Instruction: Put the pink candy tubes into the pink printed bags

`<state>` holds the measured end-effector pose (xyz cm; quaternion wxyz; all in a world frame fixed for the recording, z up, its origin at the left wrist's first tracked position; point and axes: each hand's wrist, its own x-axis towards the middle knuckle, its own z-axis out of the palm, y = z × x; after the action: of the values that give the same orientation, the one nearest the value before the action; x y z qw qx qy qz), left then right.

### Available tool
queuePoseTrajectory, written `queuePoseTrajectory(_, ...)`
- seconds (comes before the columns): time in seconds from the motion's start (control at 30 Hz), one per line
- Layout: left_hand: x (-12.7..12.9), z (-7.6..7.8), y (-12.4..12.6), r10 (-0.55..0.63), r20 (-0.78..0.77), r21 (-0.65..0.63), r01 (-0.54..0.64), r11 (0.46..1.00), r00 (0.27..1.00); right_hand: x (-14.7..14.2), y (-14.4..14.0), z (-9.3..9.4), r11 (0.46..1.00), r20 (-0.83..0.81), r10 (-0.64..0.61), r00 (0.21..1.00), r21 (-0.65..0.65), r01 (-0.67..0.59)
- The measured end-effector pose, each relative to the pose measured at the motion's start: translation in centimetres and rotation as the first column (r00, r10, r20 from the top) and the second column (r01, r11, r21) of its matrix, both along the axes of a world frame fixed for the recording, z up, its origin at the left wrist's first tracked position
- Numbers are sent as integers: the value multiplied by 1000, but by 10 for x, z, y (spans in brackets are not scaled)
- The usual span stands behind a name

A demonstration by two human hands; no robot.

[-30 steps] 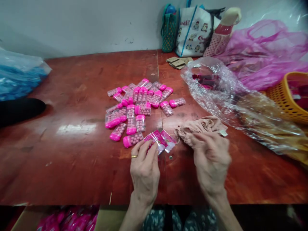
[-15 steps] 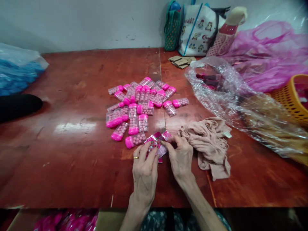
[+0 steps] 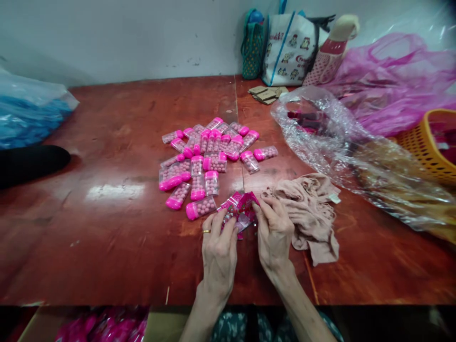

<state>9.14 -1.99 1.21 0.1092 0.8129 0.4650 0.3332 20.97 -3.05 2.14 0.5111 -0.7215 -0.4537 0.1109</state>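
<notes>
Pink printed plastic wrappers (image 3: pixel 233 202) lie in a small overlapping bunch on the table between my hands. My left hand (image 3: pixel 218 244), with a gold ring on one finger, presses its bent fingertips onto the left side of the bunch. On the other side, my right hand (image 3: pixel 275 235) pinches the edge of a pink wrapper (image 3: pixel 246 203) between thumb and fingers and holds it slightly raised. Just beyond my left fingers lies a clear candy container (image 3: pixel 205 206) with a pink cap and round pink candies. Several more such containers (image 3: pixel 211 183) are heaped farther back.
A crumpled beige cloth (image 3: pixel 306 213) lies beside my right hand. Clear plastic sheeting (image 3: pixel 320 156), a yellow basket (image 3: pixel 413 142) and a pink bag (image 3: pixel 388 95) crowd the right. Blue items fill a bag (image 3: pixel 32 111) at left. Below the table edge sits a box of pink packets (image 3: pixel 103 325).
My right hand has drawn a pink wrapper edge up and to the right, so more of its pink face shows. My left hand stays on the bunch. The view has shifted slightly.
</notes>
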Motion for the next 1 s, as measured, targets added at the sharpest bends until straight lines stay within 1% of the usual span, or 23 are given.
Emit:
queuePoseTrajectory(0.1, -1, 2, 0, 3, 34, 0, -3, 1000, 999, 5, -2, 4, 999, -92, -5, 996, 38, 9)
queuePoseTrajectory(0.2, -3, 6, 0, 59, 171, 29, -64, 998, 984, 9, -5, 11, 999, -208, 34, 978, 32, -28)
queuePoseTrajectory(0.23, -3, 8, 0, 92, 241, 3, -95, 995, 966, 10, -6, 14, 998, -246, 63, 967, 23, -59)
queuePoseTrajectory(0.27, -3, 11, 0, 125, 317, -57, -113, 992, 940, 9, -7, 17, 995, -280, 97, 955, 13, -97)
queuePoseTrajectory(0.3, -3, 14, 0, 155, 395, -154, -101, 983, 905, 8, -9, 20, 991, -309, 132, 942, 6, -137)
queuePoseTrajectory(0.33, -2, 17, 0, 179, 473, -268, -52, 962, 862, 6, -10, 23, 985, -331, 165, 929, 0, -175)
queuePoseTrajectory(0.37, -1, 21, -1, 204, 550, -376, 22, 926, 810, 4, -12, 25, 979, -346, 192, 918, -3, -206)
queuePoseTrajectory(0.4, 1, 25, -1, 235, 617, -465, 106, 879, 751, 1, -13, 28, 974, -354, 212, 911, -4, -228)
queuePoseTrajectory(0.43, 3, 28, -1, 278, 670, -527, 177, 831, 688, -2, -14, 30, 970, -356, 226, 907, -4, -244)
queuePoseTrajectory(0.5, 6, 34, 0, 385, 741, -590, 261, 764, 551, -6, -16, 33, 959, -354, 260, 898, -11, -282)
queuePoseTrajectory(0.6, 7, 36, 3, 541, 765, -640, 317, 700, 349, -8, -17, 35, 934, -371, 311, 875, -51, -354)
queuePoseTrajectory(0.63, 6, 36, 5, 576, 759, -650, 335, 682, 302, -9, -17, 36, 924, -380, 326, 866, -68, -377)
queuePoseTrajectory(0.67, 4, 35, 6, 603, 750, -661, 348, 665, 271, -9, -16, 35, 913, -385, 340, 858, -85, -399)
queuePoseTrajectory(0.7, 2, 34, 7, 622, 741, -669, 351, 655, 252, -9, -16, 35, 903, -388, 353, 852, -98, -419)
queuePoseTrajectory(0.77, -3, 32, 8, 636, 734, -676, 341, 653, 237, -12, -15, 33, 887, -404, 371, 836, -113, -448)
queuePoseTrajectory(0.9, -10, 28, 6, 649, 729, -682, 311, 662, 217, -22, -14, 28, 884, -495, 348, 796, -107, -454)
queuePoseTrajectory(1.0, -14, 25, 5, 664, 718, -695, 286, 660, 211, -27, -14, 24, 873, -499, 370, 784, -104, -477)
